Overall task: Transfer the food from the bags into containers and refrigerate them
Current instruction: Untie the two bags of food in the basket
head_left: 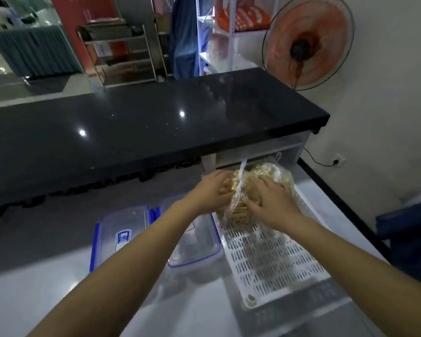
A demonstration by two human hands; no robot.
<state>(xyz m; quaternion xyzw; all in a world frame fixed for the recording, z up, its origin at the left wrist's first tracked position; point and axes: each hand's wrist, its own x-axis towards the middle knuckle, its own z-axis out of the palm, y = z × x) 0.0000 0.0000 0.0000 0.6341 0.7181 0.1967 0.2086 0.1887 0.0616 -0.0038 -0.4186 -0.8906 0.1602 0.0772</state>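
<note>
A clear knotted plastic bag (241, 188) full of tan stick-shaped food lies at the far end of a white slotted tray (272, 259). A second bag of the same food (275, 170) lies just behind it. My left hand (210, 190) grips the near bag on its left side with curled fingers. My right hand (272, 198) holds its right side, fingers bent onto the plastic. Left of the tray stands an open clear container with blue rim (197, 249). Its lid with blue clips (122, 234) lies flat beside it.
Everything rests on a pale steel worktop (46, 276). A black raised counter (131, 125) runs behind it. An orange fan (306, 42) hangs on the right wall, and shelving racks (122, 52) stand beyond the counter.
</note>
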